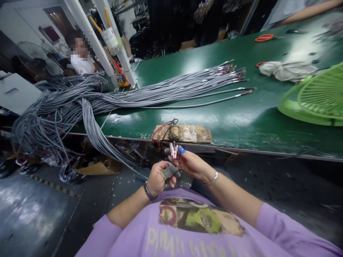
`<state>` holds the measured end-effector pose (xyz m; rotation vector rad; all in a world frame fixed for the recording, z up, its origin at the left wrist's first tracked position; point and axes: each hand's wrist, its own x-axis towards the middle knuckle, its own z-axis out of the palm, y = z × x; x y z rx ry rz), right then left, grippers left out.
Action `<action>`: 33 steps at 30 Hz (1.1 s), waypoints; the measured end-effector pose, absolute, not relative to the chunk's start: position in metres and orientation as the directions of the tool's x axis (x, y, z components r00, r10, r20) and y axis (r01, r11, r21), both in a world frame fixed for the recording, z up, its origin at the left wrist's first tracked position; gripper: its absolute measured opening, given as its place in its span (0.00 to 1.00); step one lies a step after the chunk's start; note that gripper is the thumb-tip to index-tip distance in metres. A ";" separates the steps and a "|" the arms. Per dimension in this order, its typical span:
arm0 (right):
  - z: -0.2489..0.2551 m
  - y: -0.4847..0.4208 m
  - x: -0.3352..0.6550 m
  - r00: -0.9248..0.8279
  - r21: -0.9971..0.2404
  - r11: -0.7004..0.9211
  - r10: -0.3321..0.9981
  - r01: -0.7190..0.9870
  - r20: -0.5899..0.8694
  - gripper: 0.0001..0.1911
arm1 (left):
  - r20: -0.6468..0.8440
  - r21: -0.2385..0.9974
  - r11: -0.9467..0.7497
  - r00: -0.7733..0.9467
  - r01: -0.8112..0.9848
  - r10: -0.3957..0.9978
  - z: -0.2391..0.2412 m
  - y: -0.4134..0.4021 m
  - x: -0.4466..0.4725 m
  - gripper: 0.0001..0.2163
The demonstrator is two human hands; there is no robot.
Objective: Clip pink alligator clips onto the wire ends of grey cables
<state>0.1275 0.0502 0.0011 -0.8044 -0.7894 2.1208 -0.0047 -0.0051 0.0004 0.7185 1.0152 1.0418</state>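
The left hand (157,177), in grey finger coverings (168,172), is closed around thin red wires (172,162) in front of the near edge of the green table (241,123). A grey cable (138,173) slants from the far left down toward that wrist, so the left hand is the nearer to it. The pink clip (174,151) lies on the far side of the wires — its long axis pointing near to far — beside the right hand (195,165) and its blue fingertip cover (181,150). Just beyond sits the wooden block (194,134). The right fingers are bent in, but whether they grip the clip or only touch it I cannot tell. The left hand hides where the cable ends, and the wire tips seem too small to make out.
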 end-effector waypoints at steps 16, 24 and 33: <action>-0.005 0.056 0.108 -0.442 -0.544 -0.581 0.814 -0.606 -0.378 0.18 | -0.389 0.813 0.453 0.238 -0.365 0.890 -0.002 0.004 -0.001 0.23; -0.010 0.054 0.112 -0.470 -0.494 -0.620 0.784 -0.609 -0.405 0.22 | -0.368 0.832 0.407 0.174 -0.378 0.913 0.000 -0.001 -0.003 0.23; -0.009 0.054 0.122 -0.498 -0.606 -0.575 0.808 -0.550 -0.315 0.17 | -0.282 0.899 0.289 0.071 -0.328 0.957 -0.010 -0.018 -0.001 0.22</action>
